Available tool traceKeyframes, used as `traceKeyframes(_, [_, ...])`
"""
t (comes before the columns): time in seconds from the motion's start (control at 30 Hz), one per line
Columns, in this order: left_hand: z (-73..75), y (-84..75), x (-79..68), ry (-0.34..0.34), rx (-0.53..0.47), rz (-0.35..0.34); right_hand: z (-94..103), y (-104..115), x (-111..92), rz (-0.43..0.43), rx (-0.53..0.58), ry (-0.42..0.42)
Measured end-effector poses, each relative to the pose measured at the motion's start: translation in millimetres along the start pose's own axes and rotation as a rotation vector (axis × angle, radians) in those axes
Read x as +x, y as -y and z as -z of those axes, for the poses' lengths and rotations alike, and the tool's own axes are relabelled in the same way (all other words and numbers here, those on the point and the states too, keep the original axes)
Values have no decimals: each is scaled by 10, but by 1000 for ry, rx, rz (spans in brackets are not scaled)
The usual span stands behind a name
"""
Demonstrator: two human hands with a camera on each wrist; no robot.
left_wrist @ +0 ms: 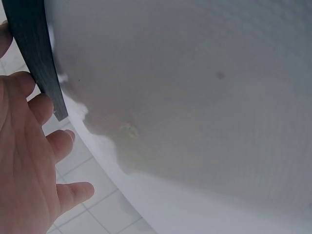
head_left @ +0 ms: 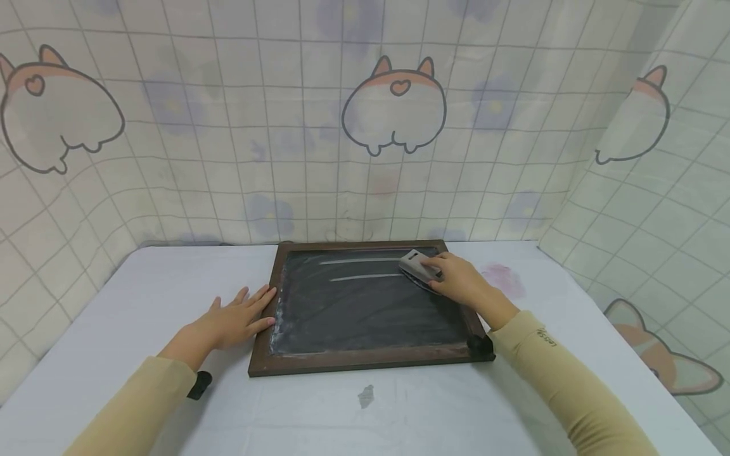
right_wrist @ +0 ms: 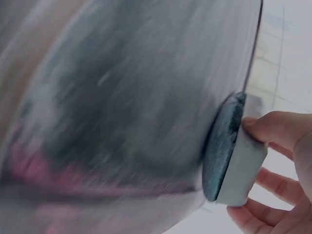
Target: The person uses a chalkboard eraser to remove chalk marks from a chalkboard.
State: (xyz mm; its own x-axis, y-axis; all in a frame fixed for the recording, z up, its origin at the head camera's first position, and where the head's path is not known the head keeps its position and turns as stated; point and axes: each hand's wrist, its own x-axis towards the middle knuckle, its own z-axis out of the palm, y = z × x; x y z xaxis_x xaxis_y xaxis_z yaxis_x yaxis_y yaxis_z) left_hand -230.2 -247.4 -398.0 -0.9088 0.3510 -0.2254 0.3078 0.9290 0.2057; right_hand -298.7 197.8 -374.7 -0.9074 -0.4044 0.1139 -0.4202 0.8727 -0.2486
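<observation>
so r hand (head_left: 461, 278) has a grey eraser (head_left: 415, 265) pinched btwn thumb n fingers, closed only as far as its width; blackboard (head_left: 365, 320) is directly under that grip, w/ 2 white lines (head_left: 365, 277) off to its left; l hand (head_left: 236, 322) is well left of the grip, fingers spread n straight, holding nothing, tips touching the brown frame (head_left: 275, 272)

One pale backdrop (head_left: 228, 149) with a grey-lined grid and faded purple flowers (head_left: 496, 107) stands behind and along both sides of one white table (head_left: 433, 418). It bears three rounded animal rumps, at left (head_left: 59, 117), centre (head_left: 393, 114) and right (head_left: 635, 123), plus one animal head (head_left: 664, 361) with pointed ears, low at right. The tabletop shows one pink stain, far right (head_left: 504, 280), and one small grey patch, near middle (head_left: 365, 396).
</observation>
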Motion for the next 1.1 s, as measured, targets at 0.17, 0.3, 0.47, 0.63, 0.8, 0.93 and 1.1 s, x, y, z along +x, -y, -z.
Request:
traceKeyframes(0.17, [-12, 12, 15, 2, 11, 2, -18, 97, 72, 14, -10, -3])
traceKeyframes(0.3, [-9, 13, 12, 5, 8, 5, -70, 263, 166, 42, -24, 26])
traceKeyframes(0.47, [12, -15, 1, 9, -1, 6, -158, 595, 299, 87, -13, 66])
traceKeyframes(0.63, [18, -23, -2, 13, -5, 10, -268, 938, 384, 158, -26, 57])
traceKeyframes(0.8, [7, -12, 19, 18, 4, 13, -375, 1210, 422, 244, -77, 66])
traceKeyframes(0.93, [1, 4, 23, 15, 6, 15, -423, 1323, 436, 298, -136, 56])
traceKeyframes(1.1, [-4, 8, 30, 13, 17, 14, -409, 1242, 432, 257, -108, 84])
